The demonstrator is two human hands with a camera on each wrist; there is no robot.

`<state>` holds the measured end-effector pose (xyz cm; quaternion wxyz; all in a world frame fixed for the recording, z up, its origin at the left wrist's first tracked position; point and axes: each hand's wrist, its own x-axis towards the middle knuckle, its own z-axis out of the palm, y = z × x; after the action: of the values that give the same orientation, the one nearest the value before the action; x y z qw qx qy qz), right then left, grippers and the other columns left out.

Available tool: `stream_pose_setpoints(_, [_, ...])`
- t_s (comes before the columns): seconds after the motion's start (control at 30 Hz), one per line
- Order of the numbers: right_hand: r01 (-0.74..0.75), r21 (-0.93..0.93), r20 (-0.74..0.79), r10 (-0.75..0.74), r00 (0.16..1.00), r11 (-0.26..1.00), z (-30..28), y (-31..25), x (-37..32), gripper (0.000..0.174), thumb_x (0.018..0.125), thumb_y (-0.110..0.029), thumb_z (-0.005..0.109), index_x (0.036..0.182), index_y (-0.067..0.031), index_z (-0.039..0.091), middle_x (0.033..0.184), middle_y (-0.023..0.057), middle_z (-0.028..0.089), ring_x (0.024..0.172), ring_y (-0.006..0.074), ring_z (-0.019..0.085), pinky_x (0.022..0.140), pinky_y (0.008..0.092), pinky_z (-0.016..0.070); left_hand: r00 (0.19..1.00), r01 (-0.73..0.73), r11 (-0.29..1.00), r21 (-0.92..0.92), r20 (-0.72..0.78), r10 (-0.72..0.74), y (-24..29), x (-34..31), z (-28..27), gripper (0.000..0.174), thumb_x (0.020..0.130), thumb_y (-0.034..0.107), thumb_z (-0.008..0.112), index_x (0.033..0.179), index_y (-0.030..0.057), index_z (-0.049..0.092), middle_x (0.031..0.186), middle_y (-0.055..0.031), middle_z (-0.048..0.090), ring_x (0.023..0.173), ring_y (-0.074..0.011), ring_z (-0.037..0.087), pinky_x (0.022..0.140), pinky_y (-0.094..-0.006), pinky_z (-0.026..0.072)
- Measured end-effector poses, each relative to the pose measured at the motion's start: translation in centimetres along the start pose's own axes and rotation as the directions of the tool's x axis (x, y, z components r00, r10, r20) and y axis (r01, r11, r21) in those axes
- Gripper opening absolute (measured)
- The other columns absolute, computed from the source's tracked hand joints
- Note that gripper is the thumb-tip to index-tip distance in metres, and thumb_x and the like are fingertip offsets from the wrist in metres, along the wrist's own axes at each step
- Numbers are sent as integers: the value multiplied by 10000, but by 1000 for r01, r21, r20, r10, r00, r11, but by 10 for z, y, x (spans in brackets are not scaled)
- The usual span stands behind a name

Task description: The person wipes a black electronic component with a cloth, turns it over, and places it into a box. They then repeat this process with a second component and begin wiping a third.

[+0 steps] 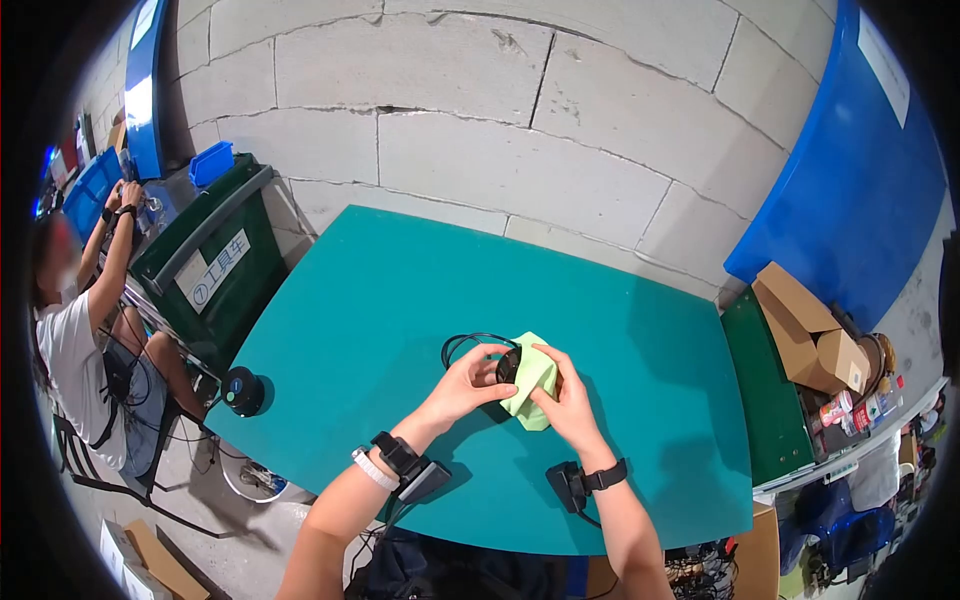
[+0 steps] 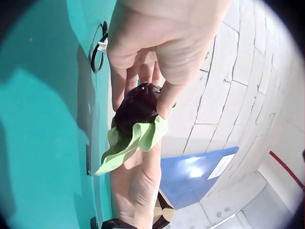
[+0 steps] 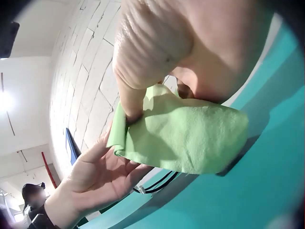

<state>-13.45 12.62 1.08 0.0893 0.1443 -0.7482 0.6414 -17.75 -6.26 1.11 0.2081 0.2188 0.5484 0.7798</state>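
Note:
A dark, glossy, rounded object (image 2: 137,107) is gripped between the thumb and fingers of my left hand (image 1: 462,388), above the table's middle. My right hand (image 1: 570,405) pinches a light green cloth (image 3: 186,136) and holds it against that object's right side. In the head view the cloth (image 1: 538,378) covers part of the dark object (image 1: 508,366), so its exact kind cannot be told. Behind the left hand lies a looped black cable (image 1: 449,347), with a small white tag on it in the left wrist view.
The green table (image 1: 400,270) reaches back to a block wall. A round black item (image 1: 243,391) stands near its left edge. Beyond that, a person (image 1: 90,330) sits beside a green tool cart (image 1: 215,255). Cardboard boxes (image 1: 800,325) lie to the right, below a blue panel (image 1: 850,170).

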Motion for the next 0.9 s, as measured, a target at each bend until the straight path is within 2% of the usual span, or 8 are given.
stream_pose_setpoints(0.1, [-115, -20, -70, 113, 991, 993, -2, 5, -2, 501, 847, 7, 528, 1335, -47, 432, 1229, 112, 526, 1151, 157, 487, 988, 306, 382, 1000, 15, 1000, 11, 24, -16, -2, 1, -1, 531, 818, 78, 707, 1268, 44, 427, 1134, -72, 585, 1000, -133, 572, 893, -302, 469])
stream_pose_setpoints(0.3, [-46, 42, -24, 47, 999, 998, -5, 7, -1, 507, 850, 27, 479, 1348, -36, 416, 1267, 116, 510, 1167, 152, 479, 989, 302, 381, 1000, 7, 999, -33, 7, -7, 2, 0, -2, 512, 819, 75, 706, 1256, 57, 440, 1090, -63, 608, 992, -134, 575, 886, -302, 469])
stream_pose_setpoints(0.4, [-39, 101, 31, 36, 999, 994, -1, -1, -1, 532, 814, 11, 524, 1332, -63, 431, 1311, 126, 460, 1234, 211, 442, 1018, 337, 361, 1000, 24, 998, -54, -11, -25, -3, 1, -2, 509, 804, 63, 716, 1241, 63, 455, 1090, -60, 599, 1008, -139, 569, 882, -302, 472])
stream_pose_setpoints(0.47, [68, -237, 21, -65, 998, 969, -1, -4, 0, 548, 767, -19, 584, 1295, -91, 455, 1315, 137, 427, 1279, 287, 397, 1043, 374, 338, 1000, -16, 998, 68, 3, 15, -10, 3, -5, 515, 795, 13, 700, 1243, 67, 453, 1125, -68, 568, 1053, -153, 544, 892, -315, 472])
stream_pose_setpoints(0.53, [88, -246, -11, -94, 996, 965, 1, -6, -1, 504, 738, -40, 618, 1221, -97, 485, 1257, 148, 438, 1256, 329, 403, 1034, 400, 343, 1000, 15, 997, 74, 17, -16, -8, 2, -2, 525, 780, 5, 710, 1237, 53, 456, 1134, -65, 557, 1088, -165, 529, 898, -315, 470])
stream_pose_setpoints(0.63, [112, -280, -23, -123, 992, 953, 2, -6, -2, 444, 743, -38, 610, 1167, -79, 488, 1210, 138, 463, 1182, 298, 464, 988, 377, 381, 1000, 22, 998, 59, -4, -22, -9, 1, -2, 514, 771, 9, 718, 1221, 41, 472, 1147, -68, 555, 1092, -170, 533, 917, -320, 464])
stream_pose_setpoints(0.7, [-36, -196, -23, 32, 999, 980, 2, -10, -3, 430, 746, -4, 591, 1149, -66, 456, 1122, 92, 491, 1051, 194, 516, 942, 329, 402, 999, -39, 989, 141, 19, 37, -9, 3, -2, 502, 761, 11, 726, 1204, 33, 491, 1165, -69, 547, 1087, -170, 538, 934, -325, 458])
stream_pose_setpoints(0.9, [-4, -90, -11, 3, 1000, 996, 4, 2, -3, 440, 766, -13, 579, 1170, -73, 418, 1074, 60, 496, 1005, 149, 515, 917, 320, 415, 1000, 5, 998, 62, -1, -5, -13, 0, 0, 501, 751, -6, 725, 1195, 20, 495, 1157, -65, 547, 1089, -168, 541, 927, -323, 467])
